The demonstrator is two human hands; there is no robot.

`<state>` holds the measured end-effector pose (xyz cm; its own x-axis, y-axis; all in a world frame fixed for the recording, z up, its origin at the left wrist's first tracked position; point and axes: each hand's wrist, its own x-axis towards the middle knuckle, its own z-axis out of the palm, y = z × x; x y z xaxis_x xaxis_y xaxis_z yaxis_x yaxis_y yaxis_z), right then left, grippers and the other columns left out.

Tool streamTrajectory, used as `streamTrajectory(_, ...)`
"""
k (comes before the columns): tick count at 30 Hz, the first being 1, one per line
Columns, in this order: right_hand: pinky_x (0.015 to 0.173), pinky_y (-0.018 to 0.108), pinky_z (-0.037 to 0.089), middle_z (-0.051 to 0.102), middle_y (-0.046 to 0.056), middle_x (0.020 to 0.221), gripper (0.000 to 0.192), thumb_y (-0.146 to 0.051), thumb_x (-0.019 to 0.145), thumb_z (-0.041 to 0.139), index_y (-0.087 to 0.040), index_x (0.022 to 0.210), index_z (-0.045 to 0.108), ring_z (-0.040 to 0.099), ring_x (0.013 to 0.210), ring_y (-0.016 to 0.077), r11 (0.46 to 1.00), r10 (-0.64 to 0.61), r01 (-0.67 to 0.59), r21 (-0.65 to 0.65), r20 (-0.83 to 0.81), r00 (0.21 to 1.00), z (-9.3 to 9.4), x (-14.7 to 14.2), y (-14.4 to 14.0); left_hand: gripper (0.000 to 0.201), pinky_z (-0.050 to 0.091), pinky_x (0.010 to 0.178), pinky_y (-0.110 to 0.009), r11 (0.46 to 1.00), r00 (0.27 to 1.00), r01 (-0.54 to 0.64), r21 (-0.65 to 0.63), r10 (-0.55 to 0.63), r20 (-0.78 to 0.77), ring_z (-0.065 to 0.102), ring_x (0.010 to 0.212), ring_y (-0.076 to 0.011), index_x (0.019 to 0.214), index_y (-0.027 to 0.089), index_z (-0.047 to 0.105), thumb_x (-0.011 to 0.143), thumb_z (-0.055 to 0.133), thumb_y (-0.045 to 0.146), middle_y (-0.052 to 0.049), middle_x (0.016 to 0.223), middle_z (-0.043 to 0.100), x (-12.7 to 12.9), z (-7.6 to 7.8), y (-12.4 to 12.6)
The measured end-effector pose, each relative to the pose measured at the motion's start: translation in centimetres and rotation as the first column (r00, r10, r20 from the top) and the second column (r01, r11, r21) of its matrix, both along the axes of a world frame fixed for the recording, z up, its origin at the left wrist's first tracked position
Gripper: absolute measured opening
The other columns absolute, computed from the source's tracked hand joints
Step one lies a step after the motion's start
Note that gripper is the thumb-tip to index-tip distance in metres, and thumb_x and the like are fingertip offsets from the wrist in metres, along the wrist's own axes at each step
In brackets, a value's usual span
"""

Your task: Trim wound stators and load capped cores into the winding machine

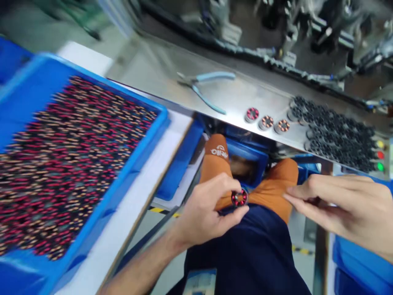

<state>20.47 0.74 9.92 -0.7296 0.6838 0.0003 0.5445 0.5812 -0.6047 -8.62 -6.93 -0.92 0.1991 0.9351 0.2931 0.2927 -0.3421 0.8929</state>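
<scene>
The left hand (pixel 204 213) pinches a small round wound part (pixel 239 198) with red coils between thumb and fingertips, held low over the person's lap, below the near edge of the metal worktop (pixel 172 78). The right hand (pixel 340 209) hovers just to the right of it, fingers loosely extended and holding nothing. On the worktop lie three similar coils (pixel 267 119), a cluster of black round parts (pixel 334 133) and blue-handled pliers (pixel 205 84). At left, a blue tray (pixel 147 147) holds many red and orange pieces.
</scene>
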Motion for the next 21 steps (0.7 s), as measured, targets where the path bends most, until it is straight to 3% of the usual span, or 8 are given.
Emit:
streamTrajectory(2, 0.057, 0.033, 0.043, 0.074, 0.000, 0.082, 0.013, -0.026, 0.117, 0.072, -0.025, 0.104, 0.074, 0.062, 0.061, 0.0158, 0.990, 0.092, -0.092, 0.105, 0.005, 0.996, 0.0, -4.2, 2.6, 0.013, 0.068, 0.083, -0.030, 0.999, 0.998, -0.010, -0.048, 0.013, 0.055, 0.080, 0.089, -0.0196, 0.106, 0.024, 0.073, 0.098, 0.082, 0.017, -0.005, 0.099, 0.080, -1.0, -0.5, -0.9)
streamTrajectory(5, 0.070, 0.034, 0.050, 0.078, 0.005, 0.093, 0.019, -0.022, 0.117, 0.067, -0.021, 0.103, 0.081, 0.072, 0.079, 0.0208, 0.948, 0.183, -0.214, 0.234, 0.148, 0.972, -0.7, -13.0, 8.5, 0.010, 0.069, 0.085, -0.031, 0.993, 0.995, -0.049, -0.109, 0.058, 0.082, 0.081, 0.091, -0.0210, 0.097, 0.024, 0.076, 0.094, 0.085, 0.019, -0.006, 0.101, 0.081, -1.8, -1.1, -2.5)
streamTrajectory(8, 0.090, 0.040, 0.054, 0.082, 0.016, 0.117, 0.027, -0.010, 0.113, 0.059, -0.015, 0.113, 0.086, 0.076, 0.106, 0.0293, 0.906, 0.025, -0.195, 0.375, 0.412, 0.911, -2.1, -20.7, 15.6, 0.012, 0.072, 0.090, -0.035, 0.986, 0.983, -0.125, -0.112, 0.138, 0.118, 0.085, 0.103, -0.0252, 0.096, 0.025, 0.077, 0.090, 0.086, 0.020, -0.008, 0.110, 0.084, -2.4, -1.4, -4.2)
streamTrajectory(10, 0.093, 0.043, 0.055, 0.082, 0.021, 0.124, 0.027, -0.007, 0.107, 0.062, -0.011, 0.116, 0.087, 0.075, 0.111, 0.0338, 0.897, -0.049, -0.192, 0.399, 0.521, 0.852, -3.2, -23.6, 19.7, 0.013, 0.072, 0.089, -0.034, 0.978, 0.971, -0.178, -0.106, 0.192, 0.139, 0.086, 0.101, -0.0247, 0.097, 0.026, 0.077, 0.089, 0.085, 0.020, -0.008, 0.112, 0.085, -2.9, -1.7, -5.2)
streamTrajectory(13, 0.089, 0.044, 0.055, 0.083, 0.019, 0.108, 0.019, -0.013, 0.106, 0.070, -0.013, 0.110, 0.089, 0.076, 0.102, 0.0343, 0.892, -0.015, -0.240, 0.383, 0.557, 0.830, -4.4, -24.5, 23.7, 0.014, 0.070, 0.083, -0.031, 0.966, 0.957, -0.240, -0.097, 0.252, 0.146, 0.084, 0.091, -0.0202, 0.098, 0.025, 0.074, 0.089, 0.080, 0.017, -0.007, 0.108, 0.083, -3.6, -2.4, -6.2)
streamTrajectory(16, 0.087, 0.040, 0.054, 0.084, 0.017, 0.112, 0.014, -0.017, 0.107, 0.072, -0.015, 0.110, 0.086, 0.075, 0.103, 0.0306, 0.872, 0.078, -0.314, 0.375, 0.527, 0.846, -4.4, -23.3, 25.0, 0.013, 0.068, 0.080, -0.031, 0.951, 0.943, -0.293, -0.100, 0.305, 0.135, 0.081, 0.087, -0.0194, 0.094, 0.024, 0.070, 0.088, 0.079, 0.016, -0.007, 0.103, 0.081, -3.8, -3.4, -6.3)
streamTrajectory(19, 0.082, 0.037, 0.052, 0.081, 0.014, 0.108, 0.023, -0.023, 0.113, 0.062, -0.017, 0.129, 0.078, 0.070, 0.092, 0.0257, 0.854, 0.085, -0.285, 0.436, 0.424, 0.902, -3.0, -20.7, 23.3, 0.014, 0.065, 0.077, -0.029, 0.924, 0.917, -0.364, -0.115, 0.378, 0.127, 0.079, 0.082, -0.0173, 0.090, 0.023, 0.070, 0.086, 0.081, 0.014, -0.005, 0.097, 0.078, -3.9, -4.1, -5.7)
streamTrajectory(21, 0.078, 0.038, 0.048, 0.077, 0.010, 0.103, 0.033, -0.039, 0.120, 0.055, -0.022, 0.143, 0.071, 0.066, 0.083, 0.0247, 0.842, 0.031, -0.182, 0.509, 0.290, 0.957, -1.6, -18.2, 20.6, 0.014, 0.063, 0.077, -0.026, 0.912, 0.908, -0.389, -0.133, 0.404, 0.112, 0.078, 0.081, -0.0155, 0.089, 0.022, 0.072, 0.087, 0.082, 0.013, -0.003, 0.095, 0.077, -4.1, -4.1, -5.0)
